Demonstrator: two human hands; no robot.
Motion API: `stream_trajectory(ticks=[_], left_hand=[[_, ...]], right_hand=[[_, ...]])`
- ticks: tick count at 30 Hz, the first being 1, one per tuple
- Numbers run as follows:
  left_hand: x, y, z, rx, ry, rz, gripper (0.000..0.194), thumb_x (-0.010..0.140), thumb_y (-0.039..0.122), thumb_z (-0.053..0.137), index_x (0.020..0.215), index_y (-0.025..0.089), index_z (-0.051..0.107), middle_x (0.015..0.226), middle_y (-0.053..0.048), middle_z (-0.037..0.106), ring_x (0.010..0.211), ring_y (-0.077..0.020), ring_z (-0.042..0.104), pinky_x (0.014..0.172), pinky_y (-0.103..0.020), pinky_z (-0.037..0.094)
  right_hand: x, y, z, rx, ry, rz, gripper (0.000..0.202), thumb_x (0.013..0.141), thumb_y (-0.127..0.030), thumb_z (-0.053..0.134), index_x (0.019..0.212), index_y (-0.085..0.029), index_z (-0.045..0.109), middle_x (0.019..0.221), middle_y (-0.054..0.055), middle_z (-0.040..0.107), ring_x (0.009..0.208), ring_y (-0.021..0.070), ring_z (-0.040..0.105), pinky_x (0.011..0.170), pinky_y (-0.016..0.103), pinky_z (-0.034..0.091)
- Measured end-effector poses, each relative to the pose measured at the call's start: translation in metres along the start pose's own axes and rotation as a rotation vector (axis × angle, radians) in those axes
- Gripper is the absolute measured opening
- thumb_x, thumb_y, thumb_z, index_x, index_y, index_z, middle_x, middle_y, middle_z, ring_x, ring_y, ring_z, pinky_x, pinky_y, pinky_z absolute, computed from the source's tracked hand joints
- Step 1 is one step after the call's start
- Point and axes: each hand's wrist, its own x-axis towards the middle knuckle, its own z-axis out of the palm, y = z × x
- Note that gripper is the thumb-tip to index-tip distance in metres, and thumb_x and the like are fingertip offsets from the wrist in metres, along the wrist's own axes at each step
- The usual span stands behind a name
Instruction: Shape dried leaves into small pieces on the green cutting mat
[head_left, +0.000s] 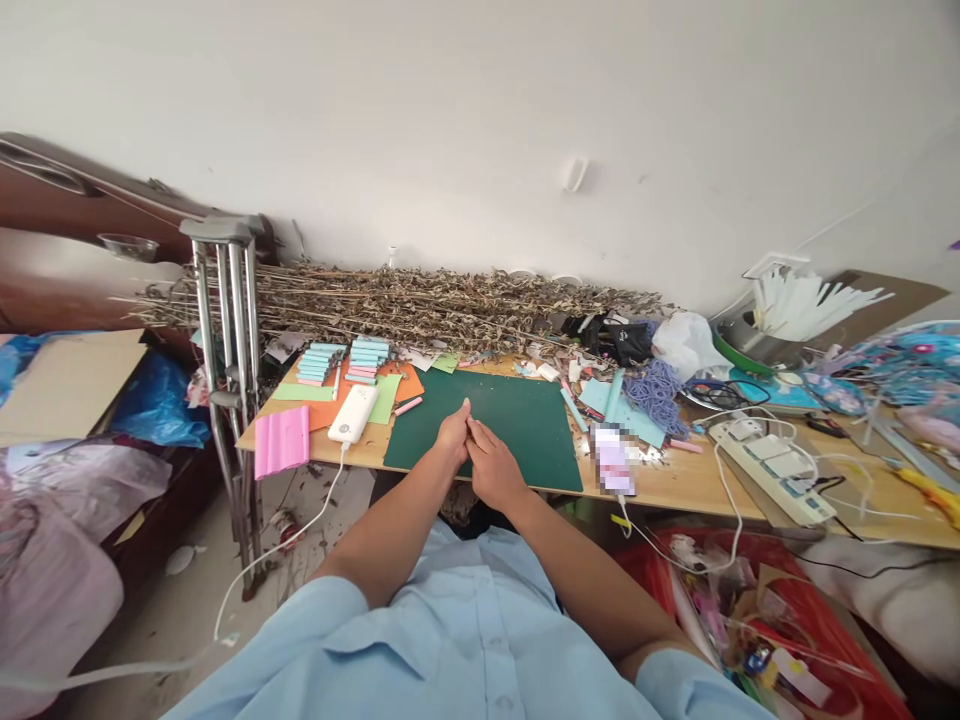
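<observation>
My left hand (453, 436) and my right hand (493, 466) meet over the front part of a dark green mat (510, 405). Their fingers touch near the tips, and whether anything small lies between them is hidden. Left of the mat, a white power bank (352, 413) with a cable lies on green and orange paper. Behind it are stacks of light blue rolls (321, 362). A folded pink sheet (282, 442) rests at the table's left end. To the right of the mat lie a phone (615, 462), light blue paper (643, 428) and a bundle of purple cord (654, 396).
Crutches (238, 300) stand at the table's left end. Dried stalks (450, 310) lie along the wall. A power strip (776, 470) with cables sits at the right, near a pot (750, 345) holding white strips. A red bag (817, 620) is below the table's right side.
</observation>
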Motion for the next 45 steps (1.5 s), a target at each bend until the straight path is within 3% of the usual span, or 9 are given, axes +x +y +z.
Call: stream_trajectory(ticks=[3,6,9,13,22,26,33,40,45], left_hand=[[0.0,0.004,0.002,0.089,0.022,-0.03,0.056,0.092,0.056,0.07,0.063,0.022,0.036,0.047,0.006,0.037,0.037,-0.0056,0.033,0.036,-0.02,0.028],[-0.002,0.007,0.001,0.134,-0.054,-0.082,0.06,0.096,0.063,0.06,0.063,0.022,0.03,0.046,0.008,0.028,0.035,-0.0045,0.019,0.035,-0.019,0.012],[-0.005,0.008,-0.001,0.17,-0.104,-0.087,0.057,0.094,0.067,0.06,0.068,0.022,0.037,0.047,0.009,0.024,0.035,-0.0051,0.017,0.037,-0.018,0.012],[-0.007,0.007,-0.004,0.209,-0.13,-0.048,0.045,0.097,0.058,0.06,0.076,0.021,0.048,0.047,0.01,0.024,0.035,-0.0059,0.019,0.038,-0.018,0.015],[-0.015,0.007,0.0,0.292,-0.125,-0.011,0.015,0.095,0.031,0.062,0.087,0.021,0.056,0.048,0.011,0.026,0.035,-0.0051,0.019,0.04,-0.017,0.014],[-0.016,0.007,-0.002,0.268,-0.164,-0.011,0.029,0.097,0.044,0.063,0.083,0.02,0.055,0.048,0.011,0.024,0.036,-0.005,0.018,0.039,-0.018,0.015],[-0.01,0.008,-0.009,0.174,-0.188,-0.017,0.06,0.091,0.072,0.061,0.069,0.022,0.037,0.05,0.008,0.026,0.037,-0.006,0.02,0.036,-0.019,0.015],[-0.012,0.004,-0.007,0.199,-0.15,0.035,0.062,0.09,0.072,0.063,0.067,0.02,0.036,0.061,0.002,0.046,0.041,-0.0045,0.031,0.035,-0.017,0.018],[-0.014,0.002,-0.009,0.201,-0.195,0.009,0.063,0.087,0.071,0.067,0.068,0.021,0.033,0.055,0.007,0.034,0.04,-0.0048,0.03,0.035,-0.016,0.017]], right_hand=[[-0.008,0.009,-0.001,0.11,0.118,-0.047,0.052,0.093,-0.007,0.043,0.139,-0.016,0.066,0.157,0.014,0.053,0.146,0.0276,0.05,0.118,0.051,0.05],[-0.016,0.029,-0.001,0.181,0.234,0.034,0.043,0.095,-0.01,0.044,0.122,-0.024,0.075,0.142,0.009,0.067,0.133,0.0235,0.062,0.113,0.048,0.054],[-0.02,0.052,0.001,0.206,0.315,0.168,0.038,0.097,-0.012,0.044,0.112,-0.022,0.078,0.132,0.01,0.073,0.125,0.0233,0.066,0.109,0.047,0.057],[-0.024,0.071,0.01,0.181,0.337,0.322,0.034,0.097,-0.015,0.047,0.107,-0.022,0.079,0.128,0.012,0.075,0.121,0.0257,0.068,0.109,0.051,0.056],[-0.025,0.072,0.018,0.157,0.341,0.322,0.03,0.096,-0.015,0.05,0.1,-0.022,0.079,0.12,0.011,0.077,0.117,0.025,0.069,0.109,0.049,0.055],[-0.025,0.07,0.016,0.144,0.343,0.307,0.03,0.096,-0.016,0.049,0.1,-0.021,0.079,0.116,0.011,0.078,0.114,0.024,0.07,0.108,0.047,0.056],[-0.025,0.069,0.017,0.141,0.305,0.279,0.032,0.096,-0.015,0.048,0.1,-0.021,0.079,0.115,0.009,0.079,0.113,0.0236,0.071,0.108,0.047,0.055],[-0.027,0.07,0.018,0.171,0.287,0.266,0.031,0.094,-0.013,0.05,0.102,-0.021,0.079,0.114,0.01,0.079,0.112,0.0242,0.071,0.108,0.048,0.056],[-0.029,0.071,0.02,0.179,0.356,0.203,0.029,0.092,-0.01,0.053,0.098,-0.022,0.078,0.109,0.009,0.08,0.106,0.0249,0.073,0.101,0.048,0.06]])
